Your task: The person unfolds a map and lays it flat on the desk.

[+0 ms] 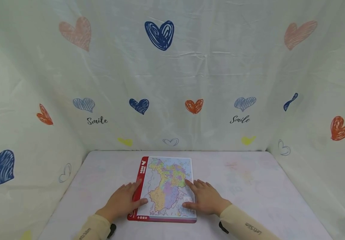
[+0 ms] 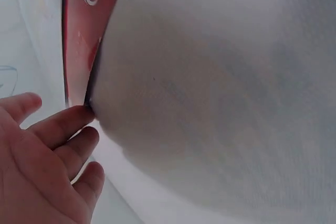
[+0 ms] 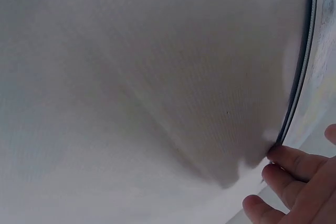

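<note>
On the pale table point(image 1: 256, 186), a red-edged map board point(image 1: 166, 190), both hands point(image 1: 122, 201) point(image 1: 207, 197) straight-fingered against its sides.

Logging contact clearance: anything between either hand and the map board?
Nothing visible: the left hand touches the map board along its left side, and the right hand touches it along the right, with no other object between.

We see cream sleeves on both arms, the left sleeve point(image 1: 93, 228) and right sleeve point(image 1: 241, 220) each bearing dark, slanted lettering point(image 1: 253, 228); a small black piece point(image 1: 111, 230) shows beside each cuff, while left hand point(image 1: 122, 202) and right hand point(image 1: 207, 199) are bare
</note>
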Tool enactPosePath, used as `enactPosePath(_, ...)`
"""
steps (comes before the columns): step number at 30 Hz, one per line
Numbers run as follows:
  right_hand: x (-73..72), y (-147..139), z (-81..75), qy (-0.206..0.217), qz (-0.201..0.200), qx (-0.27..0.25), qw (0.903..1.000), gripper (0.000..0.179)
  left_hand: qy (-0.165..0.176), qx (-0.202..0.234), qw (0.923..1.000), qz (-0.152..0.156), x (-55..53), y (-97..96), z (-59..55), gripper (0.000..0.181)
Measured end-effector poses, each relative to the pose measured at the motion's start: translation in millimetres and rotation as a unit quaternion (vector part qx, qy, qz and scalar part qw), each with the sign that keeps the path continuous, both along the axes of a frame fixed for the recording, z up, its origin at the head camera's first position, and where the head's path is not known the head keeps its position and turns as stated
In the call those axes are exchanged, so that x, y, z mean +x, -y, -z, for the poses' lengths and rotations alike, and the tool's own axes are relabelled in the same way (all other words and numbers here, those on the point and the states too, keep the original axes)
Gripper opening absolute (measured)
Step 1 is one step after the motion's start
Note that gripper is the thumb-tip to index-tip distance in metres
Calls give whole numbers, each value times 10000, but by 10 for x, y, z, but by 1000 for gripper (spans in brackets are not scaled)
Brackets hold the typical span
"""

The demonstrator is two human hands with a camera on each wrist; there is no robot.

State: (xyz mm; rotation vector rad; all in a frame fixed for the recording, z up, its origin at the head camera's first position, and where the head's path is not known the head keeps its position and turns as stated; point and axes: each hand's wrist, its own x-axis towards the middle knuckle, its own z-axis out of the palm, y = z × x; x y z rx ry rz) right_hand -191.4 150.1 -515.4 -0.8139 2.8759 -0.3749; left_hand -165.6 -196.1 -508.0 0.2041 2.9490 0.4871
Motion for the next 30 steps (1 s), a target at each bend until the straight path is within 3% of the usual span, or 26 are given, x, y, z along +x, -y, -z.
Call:
enactPosePath(5,-15,9,-21,26,-10,-29,10000,92,34,278,9994,-204,-12,-11,-24,93)
enactPosePath(12,-19,-1,0,105,39,-78,9999,93,45,688,9970,-357,-31,47,36,79)
enactPosePath(21,-4,-21,10,52,122,-335,9994,97,163,1663,9827,-795,-65,26,22,81)
enactPosePath(26,3,-10,6,40,252,-855,9960,97,260,2120,9730,-872,-84,35,38,82)
enactPosePath(30,-24,24,-19,464,672,-1811,9801,95,461,2594,9601,-940,-92,47,34,80)
